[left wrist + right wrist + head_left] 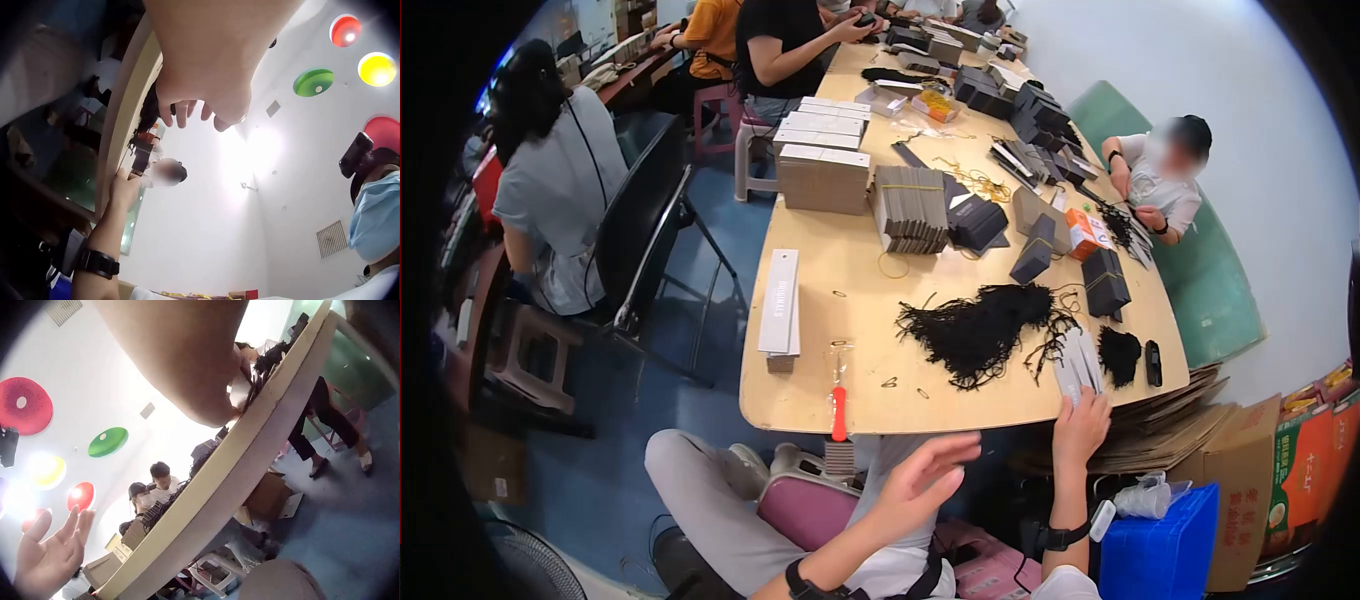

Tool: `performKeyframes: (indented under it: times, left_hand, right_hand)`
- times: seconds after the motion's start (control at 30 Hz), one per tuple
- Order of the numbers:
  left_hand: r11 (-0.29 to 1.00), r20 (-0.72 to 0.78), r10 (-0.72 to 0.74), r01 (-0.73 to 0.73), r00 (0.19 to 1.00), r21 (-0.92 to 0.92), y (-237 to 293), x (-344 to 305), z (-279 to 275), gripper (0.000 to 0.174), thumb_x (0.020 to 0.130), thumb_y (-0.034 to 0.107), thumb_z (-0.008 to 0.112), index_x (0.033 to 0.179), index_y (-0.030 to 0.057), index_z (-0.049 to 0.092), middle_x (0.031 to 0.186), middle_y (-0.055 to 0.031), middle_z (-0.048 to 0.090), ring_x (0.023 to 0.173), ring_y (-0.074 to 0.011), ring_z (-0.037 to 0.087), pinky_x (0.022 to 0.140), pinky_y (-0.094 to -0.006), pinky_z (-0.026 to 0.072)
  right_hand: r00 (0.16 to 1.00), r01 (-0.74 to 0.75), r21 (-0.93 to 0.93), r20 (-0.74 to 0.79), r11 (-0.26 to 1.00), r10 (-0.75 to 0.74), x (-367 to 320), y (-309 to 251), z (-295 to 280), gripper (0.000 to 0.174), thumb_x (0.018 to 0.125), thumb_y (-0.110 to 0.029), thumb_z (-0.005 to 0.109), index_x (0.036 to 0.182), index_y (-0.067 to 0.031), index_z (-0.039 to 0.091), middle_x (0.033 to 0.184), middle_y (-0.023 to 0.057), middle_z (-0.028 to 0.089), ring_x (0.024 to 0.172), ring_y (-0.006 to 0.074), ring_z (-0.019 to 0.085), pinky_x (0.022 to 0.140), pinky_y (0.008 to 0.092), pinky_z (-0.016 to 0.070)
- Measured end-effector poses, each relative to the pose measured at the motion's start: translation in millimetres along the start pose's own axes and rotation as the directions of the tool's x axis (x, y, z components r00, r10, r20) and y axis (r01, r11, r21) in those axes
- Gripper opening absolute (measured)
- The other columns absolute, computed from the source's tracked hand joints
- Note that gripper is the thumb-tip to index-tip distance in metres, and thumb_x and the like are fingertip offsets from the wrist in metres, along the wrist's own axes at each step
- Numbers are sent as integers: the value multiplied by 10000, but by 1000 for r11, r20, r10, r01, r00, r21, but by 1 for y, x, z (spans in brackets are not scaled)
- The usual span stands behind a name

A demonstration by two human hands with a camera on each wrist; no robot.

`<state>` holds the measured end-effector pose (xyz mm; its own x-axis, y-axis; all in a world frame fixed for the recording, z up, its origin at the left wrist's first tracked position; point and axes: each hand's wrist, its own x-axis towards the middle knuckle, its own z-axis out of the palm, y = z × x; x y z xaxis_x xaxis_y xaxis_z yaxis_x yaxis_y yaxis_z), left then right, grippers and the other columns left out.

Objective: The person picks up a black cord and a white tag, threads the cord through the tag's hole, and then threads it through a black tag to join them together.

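My right hand (pixel 1082 425) is at the table's near edge, its fingers pinching the lower end of some printed light-grey tags (pixel 1074 362) fanned on the tabletop. Black cords trail by these tags, beside a large tangled pile of black cords (pixel 985 330). Above my lap, my left hand (pixel 925 475) hangs in the air with fingers extended and holds nothing. To its upper left, a red-handled tool (pixel 839 410) lies near the table edge. In the right wrist view, my forearm hides much of the right hand.
A stack of white-topped tags (pixel 780 300) stands at the table's left. Farther back are bundled grey cards (pixel 910 208) and dark boxes (pixel 1106 283). A small black cord bundle (pixel 1119 357) and a black device (pixel 1153 363) lie at right. A person (pixel 1160 180) sits across the corner.
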<state>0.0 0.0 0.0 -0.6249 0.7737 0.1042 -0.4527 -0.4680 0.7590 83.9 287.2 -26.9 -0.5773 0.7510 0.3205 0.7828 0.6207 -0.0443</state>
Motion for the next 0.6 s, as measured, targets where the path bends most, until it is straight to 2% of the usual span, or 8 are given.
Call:
performKeyframes:
  times: [0.07,0.17,0.2,0.23,0.3,0.37,0.43,0.6]
  left_hand:
    - [985,-36,-66,71,997,156,17,-20,-6,262,958,79,497,1191,-34,529,1167,-121,606,1108,-216,573,975,-340,424]
    - [950,-139,-27,69,990,305,28,-46,-33,210,961,63,480,1122,-45,563,1030,-97,646,992,-183,620,903,-305,462]
    - [947,-280,47,46,959,316,31,-49,-33,152,927,76,547,1023,-2,635,919,-79,679,890,-151,642,764,-270,502]
    - [944,-284,48,50,957,326,38,-50,-37,152,927,76,547,1023,-2,635,919,-79,679,890,-151,642,764,-270,502]
    - [617,-339,304,87,891,782,53,-46,-42,115,888,47,580,980,12,640,869,-98,662,809,-170,641,699,-267,505]
    - [509,-333,361,115,871,853,56,-35,-44,116,828,18,614,941,24,642,816,-103,625,748,-222,610,671,-302,493]
    - [159,-151,541,76,827,984,50,-23,-51,144,798,-11,623,936,23,650,804,-87,604,714,-223,570,638,-310,457]
    - [-71,-98,515,157,851,985,51,14,-42,191,749,42,660,940,57,654,859,-78,584,809,-256,546,688,-350,459]
  right_hand:
    - [995,11,-133,-96,991,-24,5,-7,-4,418,794,-231,669,1154,-59,545,1098,136,502,1061,311,478,891,427,377]
    - [931,74,-156,-343,985,-125,24,-8,7,392,780,-217,677,1113,-53,551,1092,133,514,1052,316,483,884,431,382]
    - [897,129,-148,-405,981,-179,27,-15,4,362,772,-180,682,1083,-36,565,1041,129,545,1019,321,504,878,419,393]
    - [899,130,-137,-402,982,-175,28,-23,4,362,772,-180,682,1083,-36,565,1041,129,545,1019,321,504,878,419,393]
    - [905,416,427,-275,803,-323,28,-40,5,296,762,-148,691,1015,-20,602,975,129,568,978,316,526,858,398,411]
    - [856,403,721,-79,563,-511,14,-78,-4,210,757,-110,696,932,-15,628,899,119,580,922,299,544,820,369,433]
    - [775,460,739,-64,493,-629,-1,-111,-15,159,749,-92,705,876,-30,631,863,98,569,868,272,539,771,353,440]
    - [789,474,706,-75,527,-610,-8,-134,-2,139,733,-69,705,835,-42,614,817,82,541,802,254,519,719,350,427]
